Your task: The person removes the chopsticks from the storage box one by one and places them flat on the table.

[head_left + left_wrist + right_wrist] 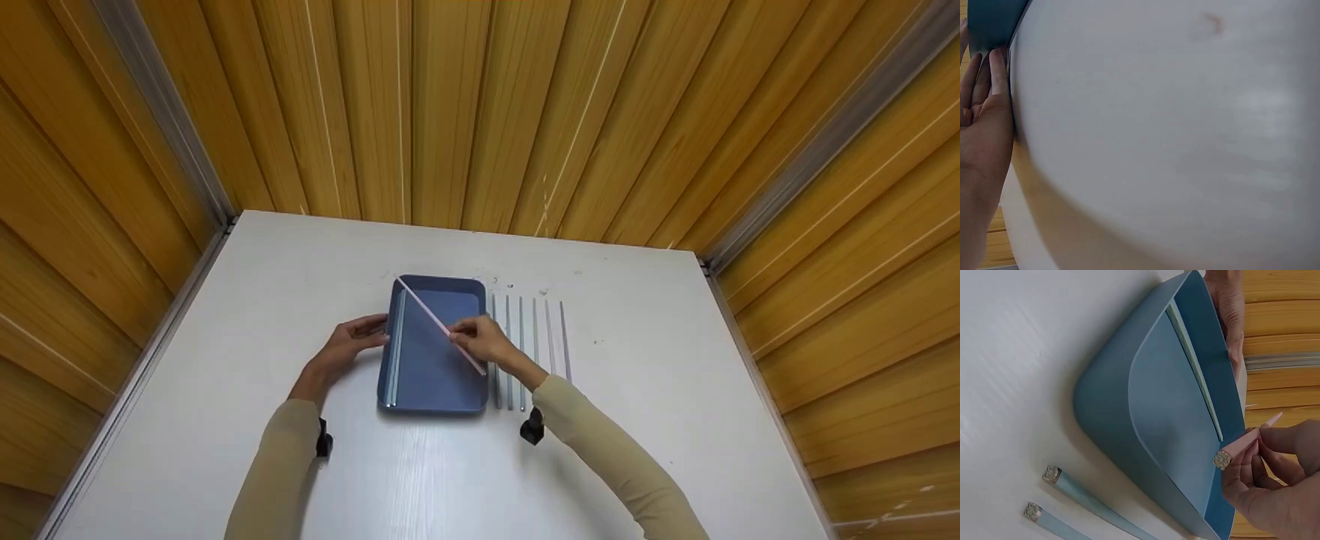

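Observation:
A blue tray lies lengthwise on the table. At its left wall is my left hand, touching the side with fingers extended; in the left wrist view the fingers reach to the blue wall. Over the tray my right hand pinches a pink chopstick, which slants across the tray from far left to near right. The right wrist view shows its ornate metallic end toward the camera. Pale green chopsticks lie inside the tray along its left wall.
Right of the tray several chopsticks lie side by side on the white table, bluish ones nearer the tray and a pinkish chopstick outermost. Wood-patterned panels stand behind and at both sides.

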Demonstrator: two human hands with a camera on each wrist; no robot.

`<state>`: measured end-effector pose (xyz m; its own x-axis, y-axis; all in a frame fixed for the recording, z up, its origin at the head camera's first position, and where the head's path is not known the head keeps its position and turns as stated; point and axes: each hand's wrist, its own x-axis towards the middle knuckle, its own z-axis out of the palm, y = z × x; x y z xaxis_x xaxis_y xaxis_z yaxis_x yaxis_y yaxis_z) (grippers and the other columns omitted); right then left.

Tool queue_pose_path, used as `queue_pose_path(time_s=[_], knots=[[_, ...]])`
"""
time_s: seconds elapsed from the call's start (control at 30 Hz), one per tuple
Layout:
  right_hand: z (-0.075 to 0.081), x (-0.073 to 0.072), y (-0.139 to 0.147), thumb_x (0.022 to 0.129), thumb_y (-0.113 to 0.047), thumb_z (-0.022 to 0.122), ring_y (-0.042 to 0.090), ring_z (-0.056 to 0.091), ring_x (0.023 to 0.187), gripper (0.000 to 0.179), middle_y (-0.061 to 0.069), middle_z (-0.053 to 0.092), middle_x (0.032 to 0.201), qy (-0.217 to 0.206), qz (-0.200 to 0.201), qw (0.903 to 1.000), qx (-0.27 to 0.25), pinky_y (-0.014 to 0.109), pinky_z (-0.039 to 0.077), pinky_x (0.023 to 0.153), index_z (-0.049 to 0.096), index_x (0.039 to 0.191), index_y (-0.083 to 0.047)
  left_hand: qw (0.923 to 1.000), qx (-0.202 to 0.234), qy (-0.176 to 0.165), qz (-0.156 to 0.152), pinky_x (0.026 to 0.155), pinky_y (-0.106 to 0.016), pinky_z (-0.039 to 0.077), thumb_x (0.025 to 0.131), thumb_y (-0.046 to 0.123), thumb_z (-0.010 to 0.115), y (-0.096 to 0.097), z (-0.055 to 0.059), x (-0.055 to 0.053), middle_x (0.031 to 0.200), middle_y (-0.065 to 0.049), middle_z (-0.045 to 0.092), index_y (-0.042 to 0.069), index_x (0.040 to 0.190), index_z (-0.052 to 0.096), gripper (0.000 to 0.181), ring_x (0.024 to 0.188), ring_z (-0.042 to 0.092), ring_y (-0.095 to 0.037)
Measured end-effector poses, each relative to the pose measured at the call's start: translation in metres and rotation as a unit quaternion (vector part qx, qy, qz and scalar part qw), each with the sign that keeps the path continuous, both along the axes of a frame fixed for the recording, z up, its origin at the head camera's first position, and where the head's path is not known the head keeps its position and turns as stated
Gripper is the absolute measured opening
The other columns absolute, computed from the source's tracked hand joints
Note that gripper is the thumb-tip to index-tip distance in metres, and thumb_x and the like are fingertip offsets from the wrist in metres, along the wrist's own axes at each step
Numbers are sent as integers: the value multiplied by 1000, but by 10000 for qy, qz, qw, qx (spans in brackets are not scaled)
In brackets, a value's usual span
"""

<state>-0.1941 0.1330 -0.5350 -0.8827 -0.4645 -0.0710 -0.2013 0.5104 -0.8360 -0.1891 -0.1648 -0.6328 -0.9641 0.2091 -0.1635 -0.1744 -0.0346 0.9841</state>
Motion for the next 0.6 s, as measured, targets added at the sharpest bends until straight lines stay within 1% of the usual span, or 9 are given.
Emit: queue_pose_path(time_s=[0.1, 0.2, 0.3, 0.47, 0.53, 0.6], knots=[[1, -1, 8, 101, -7, 62, 7, 64, 78, 27, 30, 72, 111, -695, -68, 9970, -328, 18, 52, 67, 69, 121, 10, 10000, -28, 20, 18, 106, -21, 50, 91, 10, 77, 2, -1, -2, 153, -20, 52, 1, 148, 52, 63, 146, 46, -33], [0, -3, 13, 101, -10, 62, 3, 59, 74, 31, 32, 70, 113, -1051, -93, 9932, -495, 17, 50, 64, 67, 124, 11, 9999, -92, 36, 17, 104, -19, 50, 92, 10, 77, 2, -1, -3, 153, -21, 52, 0, 148, 51, 62, 146, 47, -33], [0, -3, 19, 101, -10, 63, 3, 59, 75, 32, 32, 70, 114, -1135, -113, 9918, -573, 17, 51, 66, 66, 124, 12, 9999, -104, 70, -4, 105, -19, 50, 92, 10, 76, 2, 0, -3, 153, -21, 52, 0, 148, 51, 63, 145, 47, -34], [0, -3, 28, 101, -11, 64, 6, 64, 82, 34, 32, 69, 117, -1350, -122, 9874, -810, 17, 54, 70, 65, 126, 12, 9999, -91, 15, -40, 110, -26, 48, 91, 13, 78, 3, 1, -3, 153, -20, 52, 1, 148, 51, 64, 145, 48, -32], [0, -3, 32, 100, -11, 65, 9, 66, 86, 36, 27, 71, 115, -1526, -146, 9834, -974, 18, 55, 71, 64, 128, 12, 10000, -79, -35, -25, 114, -29, 46, 91, 14, 78, 3, 1, -3, 153, -18, 53, 3, 148, 51, 65, 145, 49, -31], [-1, -3, 35, 100, -11, 65, 10, 67, 89, 38, 17, 74, 109, -1740, -183, 9775, -1178, 19, 56, 72, 62, 129, 13, 10000, -59, -68, -5, 117, -32, 44, 91, 14, 79, 3, 2, -3, 153, -18, 53, 3, 148, 52, 65, 145, 49, -30]])
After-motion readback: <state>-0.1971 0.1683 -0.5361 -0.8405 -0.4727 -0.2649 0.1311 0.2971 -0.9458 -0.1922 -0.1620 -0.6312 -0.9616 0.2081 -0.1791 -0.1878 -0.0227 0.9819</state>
